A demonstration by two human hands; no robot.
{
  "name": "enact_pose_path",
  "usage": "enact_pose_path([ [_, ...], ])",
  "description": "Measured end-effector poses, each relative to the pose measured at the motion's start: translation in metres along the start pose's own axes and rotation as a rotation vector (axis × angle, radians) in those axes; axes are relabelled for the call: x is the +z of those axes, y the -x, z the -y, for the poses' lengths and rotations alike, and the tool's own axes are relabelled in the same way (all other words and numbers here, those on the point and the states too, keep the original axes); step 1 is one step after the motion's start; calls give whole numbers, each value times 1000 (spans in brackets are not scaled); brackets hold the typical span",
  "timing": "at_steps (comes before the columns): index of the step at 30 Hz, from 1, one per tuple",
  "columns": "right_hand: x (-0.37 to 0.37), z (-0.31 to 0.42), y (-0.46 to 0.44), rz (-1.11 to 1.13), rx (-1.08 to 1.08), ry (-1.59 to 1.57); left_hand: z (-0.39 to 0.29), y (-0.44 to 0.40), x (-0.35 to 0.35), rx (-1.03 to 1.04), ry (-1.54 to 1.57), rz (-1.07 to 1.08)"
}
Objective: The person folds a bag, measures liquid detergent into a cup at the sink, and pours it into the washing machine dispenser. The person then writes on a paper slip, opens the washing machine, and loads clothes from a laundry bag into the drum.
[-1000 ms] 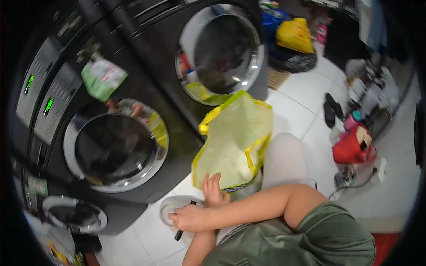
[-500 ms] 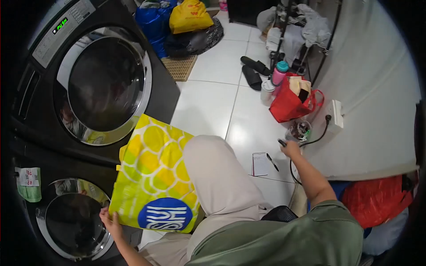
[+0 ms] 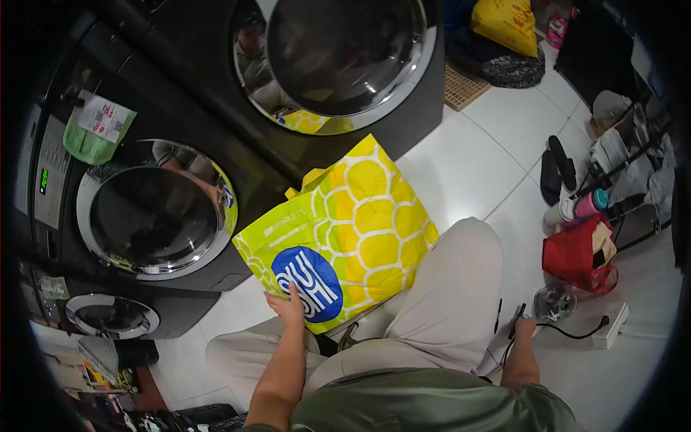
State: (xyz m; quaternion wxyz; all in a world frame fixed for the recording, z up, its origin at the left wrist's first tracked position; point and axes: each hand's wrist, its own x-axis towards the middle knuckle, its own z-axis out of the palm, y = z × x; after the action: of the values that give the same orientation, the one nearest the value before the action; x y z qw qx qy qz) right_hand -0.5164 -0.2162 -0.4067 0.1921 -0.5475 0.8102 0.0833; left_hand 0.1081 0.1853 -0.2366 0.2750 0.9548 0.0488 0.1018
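A large yellow and green shopping bag (image 3: 374, 230) with a blue round logo leans in front of my bent knee, close to the dark washing machines. My left hand (image 3: 288, 308) lies against the bag's lower edge, at the logo, with its fingers on the bag's side. On the right, near the floor, my right hand (image 3: 525, 327) is closed around a black marker (image 3: 517, 320). A thin black pen (image 3: 498, 315) lies on the floor just left of that hand. My knee hides part of the floor there.
Front-loading machines (image 3: 155, 219) stand at the left, one with a green packet (image 3: 99, 129) attached. At the right are black slippers (image 3: 553, 169), a red bag (image 3: 576, 255), bottles (image 3: 592, 203), a clear container (image 3: 554, 302) and a power outlet (image 3: 612, 325) with a cord.
The view has swung back left. The bag, seen open from above a second ago, now shows its printed side. My hands, earlier together, are apart, and the marker has moved right with my right hand.
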Motion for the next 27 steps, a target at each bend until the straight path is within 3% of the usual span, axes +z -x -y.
enact_pose_path([
  [2, -34, 26, 19, -24, 39, 67, -4, -21, 0, -230, 63, 48],
  [3, -40, 43, 14, -102, -99, 55, 1, -33, -5, -334, 87, 76],
  [4, -42, 50, 9, -174, -225, 42, 14, -43, -11, -373, 539, 369],
  [6, -63, 118, 6, -181, -560, -263, 48, -44, 9, -366, 575, 326],
  [7, -86, 174, 23, -110, -647, -342, 52, -40, 19, -347, 646, 296],
  [9, -87, 274, 38, 249, -842, -776, 35, -43, 16, -479, 668, 240],
  [11, -121, 366, 114, 505, -924, -598, 37, -51, 21, -593, 679, 169],
  [14, -104, 435, 141, 757, -1125, -329, 39, -42, 19, -361, 533, 173],
  [15, -101, 439, 141, 771, -1117, -274, 39, -37, 14, -281, 441, 198],
  [18, -91, 448, 153, 804, -1011, -262, 87, -28, 41, -445, 558, 152],
  [19, -88, 454, 160, 785, -916, -302, 81, -28, 39, -491, 610, 163],
  [20, -77, 462, 149, 841, -966, -229, 77, -28, 40, -546, 584, 128],
  [23, -37, 444, 115, 965, -994, -156, 86, -57, 24, -176, 97, 323],
  [25, -52, 439, 121, 993, -926, -298, 99, -84, 7, -309, 241, 281],
  [27, -83, 449, 135, 942, -655, -214, 112, -113, -24, -431, 232, 503],
])
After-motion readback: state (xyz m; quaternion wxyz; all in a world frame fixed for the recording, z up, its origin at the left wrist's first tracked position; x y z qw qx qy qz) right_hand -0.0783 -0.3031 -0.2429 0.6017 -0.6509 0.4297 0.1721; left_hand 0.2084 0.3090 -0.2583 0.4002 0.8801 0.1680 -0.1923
